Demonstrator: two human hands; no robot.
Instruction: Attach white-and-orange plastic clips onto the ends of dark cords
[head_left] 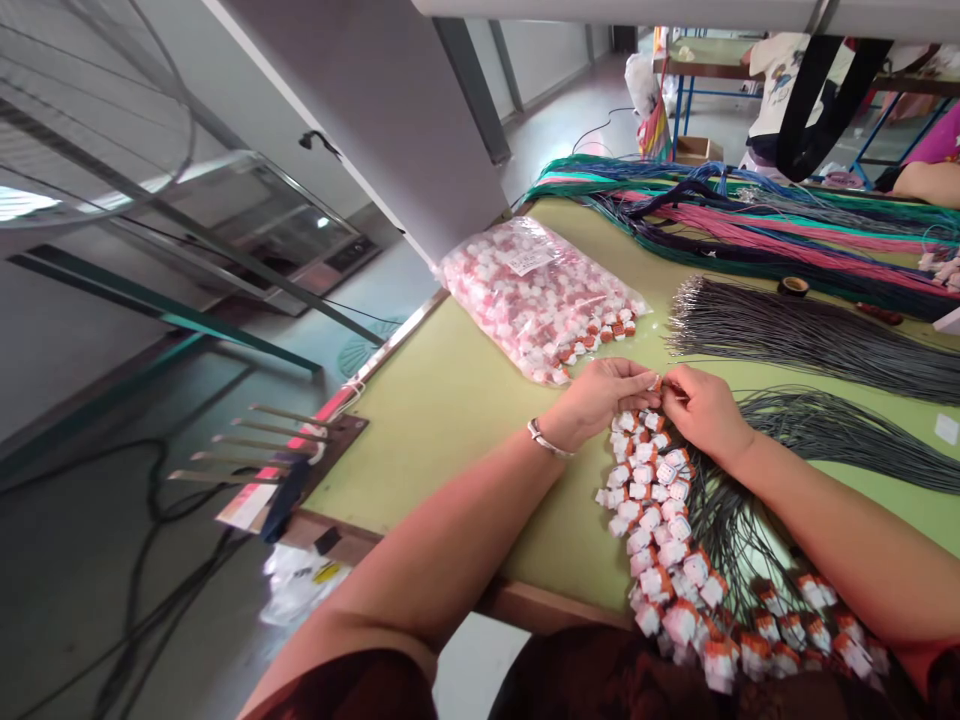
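Observation:
My left hand [606, 398] pinches a small white-and-orange connector [655, 384] above the table. Close on its right, my right hand [701, 405] has its fingers pressed together at the connector; a thin dark wire seems to be between them, mostly hidden by the fingers. Just below both hands lies a long pile of white-and-orange connectors [667, 520] joined to dark wires [724, 520], reaching down to the table's front edge. Behind my left hand rests a clear plastic bag [525, 290] full of such connectors, several of them showing at its near end.
A bundle of black wires [810, 325] with metal tips lies to the right, beside a roll of black tape [793, 287]. Coloured wires [750, 220] cross the back. A pronged metal rack [300, 455] sits at the left edge. Another person [787, 90] is in the background.

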